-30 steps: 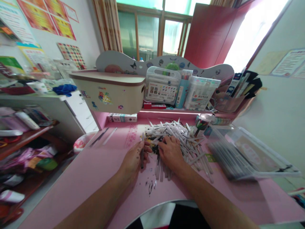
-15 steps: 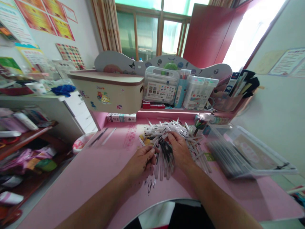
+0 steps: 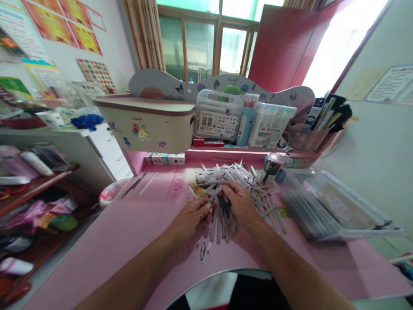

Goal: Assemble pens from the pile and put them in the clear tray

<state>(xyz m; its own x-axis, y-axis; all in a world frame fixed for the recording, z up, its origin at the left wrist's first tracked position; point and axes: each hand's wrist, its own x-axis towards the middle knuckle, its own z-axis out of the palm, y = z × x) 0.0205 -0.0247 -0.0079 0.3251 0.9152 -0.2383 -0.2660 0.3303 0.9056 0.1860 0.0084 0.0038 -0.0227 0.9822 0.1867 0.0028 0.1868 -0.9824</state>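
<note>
My left hand (image 3: pixel 197 212) is closed, thumb and fingers pinching the lower end of a slim whitish pen (image 3: pixel 215 194). My right hand (image 3: pixel 239 201) is closed too, its fingertips at the pen's upper end. Whether the pen is whole or only a barrel is too blurred to tell. Beneath my hands lies a bundle of pale pen barrels (image 3: pixel 219 228) with dark parts at their far ends. Behind it spreads a heap of white pens (image 3: pixel 232 173). Dark marks show on my left fingers, and black smears (image 3: pixel 202 252) lie on the pink desk (image 3: pixel 145 241).
A clear plastic box (image 3: pixel 364 234) of dark slim items stands right, near a jar of pens (image 3: pixel 272 165). Two slim sticks (image 3: pixel 148 184) lie at left. A cream bin (image 3: pixel 148 129) and marker cases (image 3: pixel 217 118) line the shelf. A small carton (image 3: pixel 165 159) sits below.
My right fingertips have shifted slightly left and down, closer to my left hand. The pen between them now shows more clearly. The heap and boxes have stayed put.
</note>
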